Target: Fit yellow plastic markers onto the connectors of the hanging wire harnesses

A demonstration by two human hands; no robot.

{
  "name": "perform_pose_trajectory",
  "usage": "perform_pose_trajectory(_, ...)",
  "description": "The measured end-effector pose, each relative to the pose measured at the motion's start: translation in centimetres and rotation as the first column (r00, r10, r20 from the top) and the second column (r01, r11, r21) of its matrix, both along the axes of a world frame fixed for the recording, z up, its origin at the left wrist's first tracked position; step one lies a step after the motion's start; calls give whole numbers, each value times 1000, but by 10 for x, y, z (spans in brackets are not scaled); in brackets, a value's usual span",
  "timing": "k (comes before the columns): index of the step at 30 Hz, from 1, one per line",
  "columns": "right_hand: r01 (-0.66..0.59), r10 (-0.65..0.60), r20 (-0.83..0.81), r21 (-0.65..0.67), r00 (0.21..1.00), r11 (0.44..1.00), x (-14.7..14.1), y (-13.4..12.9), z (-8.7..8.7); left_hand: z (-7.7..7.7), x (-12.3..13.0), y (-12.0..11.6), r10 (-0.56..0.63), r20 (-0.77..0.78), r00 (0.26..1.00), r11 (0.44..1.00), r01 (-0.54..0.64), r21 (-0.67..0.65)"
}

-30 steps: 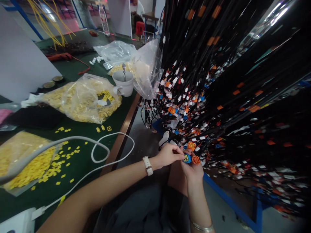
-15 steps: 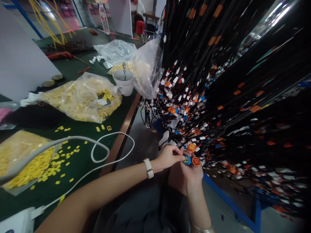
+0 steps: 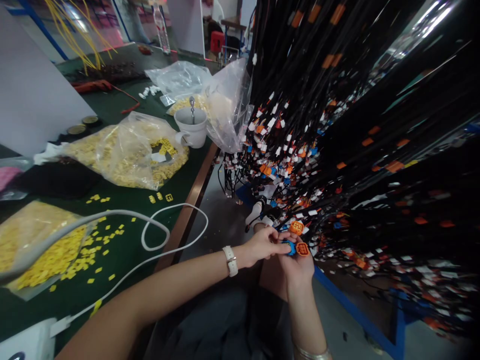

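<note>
My right hand [image 3: 298, 270] holds several plug connectors, palm up and fingers curled around them. An orange connector [image 3: 296, 228] is at the far side, a second orange connector [image 3: 302, 249] lies at the palm, and a blue connector [image 3: 291, 247] sits between them. My left hand [image 3: 262, 245], with a white watch [image 3: 230, 261] on its wrist, is closed at the blue connector, its thumb lying over the face. What is under that thumb, including any small piece, is hidden.
Hanging black wire harnesses [image 3: 337, 125] with white, orange and blue ends crowd the right. On the green table [image 3: 123, 200] are bags of yellow pieces [image 3: 127, 150], loose yellow clips [image 3: 86, 250], a white cup [image 3: 191, 127] with a spoon and a grey cable [image 3: 112, 212]. A blue frame [image 3: 360, 315] stands low right.
My left thumb has moved right over the blue connector and now covers most of its yellow-marked face. My right hand and the orange connectors have hardly moved.
</note>
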State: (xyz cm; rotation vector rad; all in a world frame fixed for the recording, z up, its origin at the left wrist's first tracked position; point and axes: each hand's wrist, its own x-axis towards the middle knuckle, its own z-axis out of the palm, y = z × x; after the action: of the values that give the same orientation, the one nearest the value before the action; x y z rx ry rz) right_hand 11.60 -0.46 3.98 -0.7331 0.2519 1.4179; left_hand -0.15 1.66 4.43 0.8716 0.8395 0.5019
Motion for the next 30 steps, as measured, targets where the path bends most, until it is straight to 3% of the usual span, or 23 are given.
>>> perform_pose_trajectory(7,16,-16,-7,52,1000,999,-4,-4,2,-9,7,-5,86,95,992,967,-106,234)
perform_pose_trajectory(12,36,-36,0,41,999,999,-7,-2,3,-6,7,-11,193,-19,981,855,-158,494)
perform_pose_trajectory(17,13,-14,19,50,1000,999,-8,-2,2,-5,4,-12,226,-134,965,805,-107,584)
perform_pose_trajectory(20,-4,5,-14,77,1000,997,-6,-3,4,-7,4,-7,191,-124,974,815,-87,572)
perform_pose_trajectory(26,-5,22,-127,138,992,990,-2,-3,11,-9,1,7,-52,76,996,939,23,343)
perform_pose_trajectory(30,-17,26,-51,169,998,986,-4,-3,9,-9,0,8,-27,51,998,937,8,350)
